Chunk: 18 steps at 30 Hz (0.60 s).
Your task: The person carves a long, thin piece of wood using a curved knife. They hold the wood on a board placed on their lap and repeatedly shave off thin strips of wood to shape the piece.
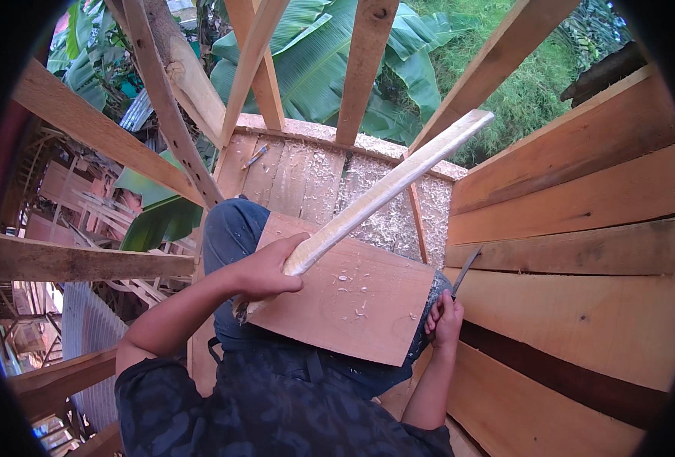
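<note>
My left hand (271, 268) is wrapped round the near end of a long pale wooden stick (387, 190), which slants up and away to the right. Under it a flat wooden board (353, 297) lies across my lap, with a few shavings on it. At the right, by my knee, my right hand (446, 320) is closed round the handle of a knife. The knife's curved, dark blade (467, 265) points up and away, apart from the stick. Most of the handle is hidden in my fingers.
Plank walling (566, 297) rises close on my right. Wooden posts (364, 68) and rails stand ahead and at the left. Shavings cover much of the plank floor (299, 175), where a small pen-like object (255, 156) lies. Large banana leaves (315, 68) hang beyond the posts.
</note>
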Tool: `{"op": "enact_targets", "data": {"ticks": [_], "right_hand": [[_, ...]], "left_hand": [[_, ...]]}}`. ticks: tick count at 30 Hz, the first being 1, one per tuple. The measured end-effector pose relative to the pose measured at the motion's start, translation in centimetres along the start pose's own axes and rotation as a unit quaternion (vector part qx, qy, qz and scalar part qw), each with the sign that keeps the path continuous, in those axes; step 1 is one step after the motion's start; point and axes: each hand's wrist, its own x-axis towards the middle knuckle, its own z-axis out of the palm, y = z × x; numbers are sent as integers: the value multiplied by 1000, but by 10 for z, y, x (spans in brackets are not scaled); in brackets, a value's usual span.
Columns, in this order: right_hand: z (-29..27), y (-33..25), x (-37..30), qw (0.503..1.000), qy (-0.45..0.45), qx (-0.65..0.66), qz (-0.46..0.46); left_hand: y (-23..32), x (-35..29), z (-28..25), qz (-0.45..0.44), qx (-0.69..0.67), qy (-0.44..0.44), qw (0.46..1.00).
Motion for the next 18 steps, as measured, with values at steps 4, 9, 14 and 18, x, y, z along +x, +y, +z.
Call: {"op": "enact_targets", "data": {"ticks": [4, 9, 14, 18], "right_hand": [[9, 15, -10, 992, 24, -58, -106], [13, 24, -25, 919, 28, -278, -278], [50, -24, -54, 857, -28, -454, -241], [74, -32, -54, 790, -65, -569, -219]], "left_hand": [[5, -18, 35, -26, 24, 18, 999], [-8, -37, 67, -52, 20, 44, 998], [-4, -35, 86, -105, 10, 49, 993], [2, -37, 89, -137, 6, 44, 990]]}}
